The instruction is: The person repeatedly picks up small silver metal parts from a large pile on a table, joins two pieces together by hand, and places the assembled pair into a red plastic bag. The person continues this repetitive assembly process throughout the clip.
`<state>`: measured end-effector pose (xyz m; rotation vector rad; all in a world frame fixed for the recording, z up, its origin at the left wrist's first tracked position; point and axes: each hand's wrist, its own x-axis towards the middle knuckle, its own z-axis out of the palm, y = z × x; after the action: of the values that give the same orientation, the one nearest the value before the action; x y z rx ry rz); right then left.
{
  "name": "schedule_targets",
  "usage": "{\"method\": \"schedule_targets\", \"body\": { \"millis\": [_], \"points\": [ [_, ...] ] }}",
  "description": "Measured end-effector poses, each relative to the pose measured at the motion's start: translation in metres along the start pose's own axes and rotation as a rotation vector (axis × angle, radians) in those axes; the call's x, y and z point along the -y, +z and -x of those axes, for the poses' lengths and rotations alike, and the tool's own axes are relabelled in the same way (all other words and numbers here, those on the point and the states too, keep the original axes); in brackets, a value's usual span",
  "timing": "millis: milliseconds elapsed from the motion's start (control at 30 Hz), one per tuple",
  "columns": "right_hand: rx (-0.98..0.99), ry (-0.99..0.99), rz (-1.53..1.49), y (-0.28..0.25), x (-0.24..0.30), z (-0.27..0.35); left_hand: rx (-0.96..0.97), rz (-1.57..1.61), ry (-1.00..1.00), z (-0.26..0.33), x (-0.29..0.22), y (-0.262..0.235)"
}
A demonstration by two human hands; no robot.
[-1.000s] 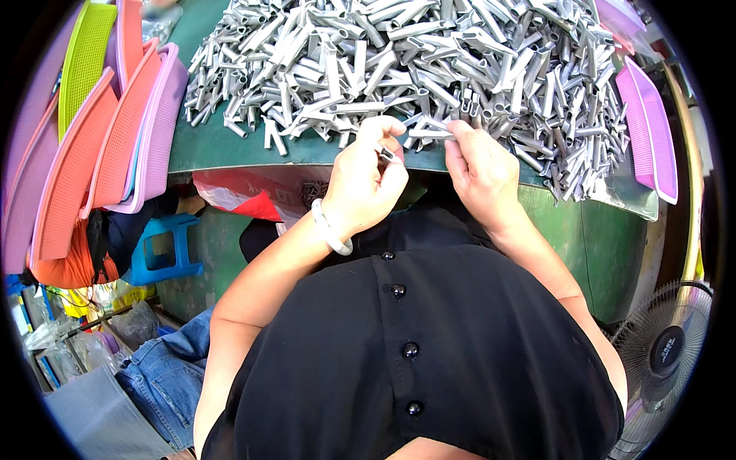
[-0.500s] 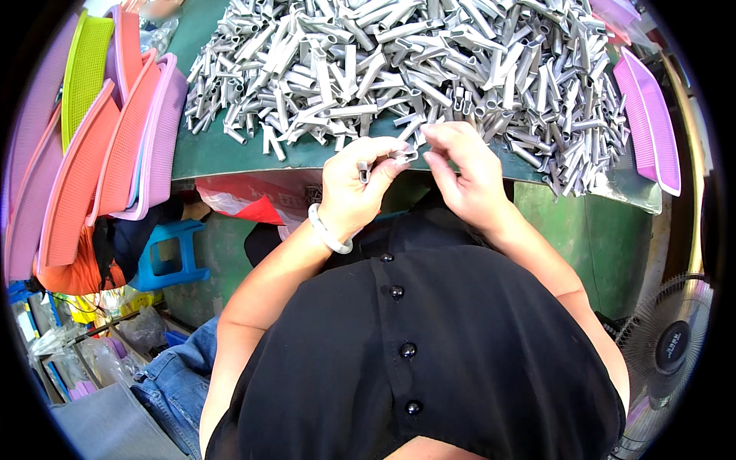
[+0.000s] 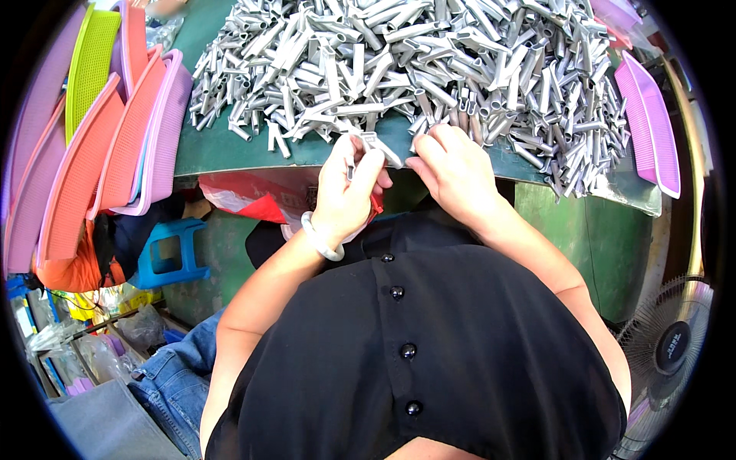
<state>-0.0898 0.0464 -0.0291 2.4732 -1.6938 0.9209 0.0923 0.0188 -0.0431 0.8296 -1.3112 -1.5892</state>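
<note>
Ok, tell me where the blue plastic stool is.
In the head view, the blue plastic stool stands low on the person's left, below the green table edge, under the stacked pink trays.

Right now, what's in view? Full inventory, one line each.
metal tubes: a big heap, too many to count, silver, on the table top
table: one, green, ahead
trays: a stack, pink, orange and yellow-green, leaning at left
tray: one, pink, at right
stool: one, blue, under the table
bag: one, red, under the table edge
fan: one, lower right
left hand: holds a small silver piece, white bracelet on wrist
right hand: on the same piece
</note>
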Motion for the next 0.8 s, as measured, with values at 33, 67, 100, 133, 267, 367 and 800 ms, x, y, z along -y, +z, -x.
{"method": "schedule_targets", "body": {
  "millis": [33, 67, 100, 133, 267, 367, 800],
  "points": [
    [-0.008, 0.007, 0.02, 0.002, -0.001, 0.001, 0.002, 0.115, -0.113, 0.0, -0.004, 0.0],
    [-0.016, 0.013, 0.041, 0.005, -0.002, 0.003, 0.003, 0.229, -0.225, -0.001, -0.007, 0.001],
    [-0.024, 0.018, 0.059, 0.007, -0.002, 0.003, -0.024, 0.323, -0.244, -0.001, -0.007, 0.003],
    [-0.053, 0.029, 0.062, 0.007, -0.001, 0.003, -0.015, 0.362, -0.264, -0.001, -0.006, 0.001],
    [-0.076, 0.101, 0.089, 0.007, 0.005, -0.004, -0.012, 0.421, -0.323, -0.004, -0.007, -0.004],
    [-0.033, 0.147, 0.15, 0.012, 0.007, -0.008, -0.04, 0.391, -0.36, -0.007, -0.006, -0.006],
    [0.038, 0.507, -0.663, -0.012, -0.005, 0.007, -0.023, 0.084, -0.428, -0.012, -0.019, 0.009]
  ]
}}
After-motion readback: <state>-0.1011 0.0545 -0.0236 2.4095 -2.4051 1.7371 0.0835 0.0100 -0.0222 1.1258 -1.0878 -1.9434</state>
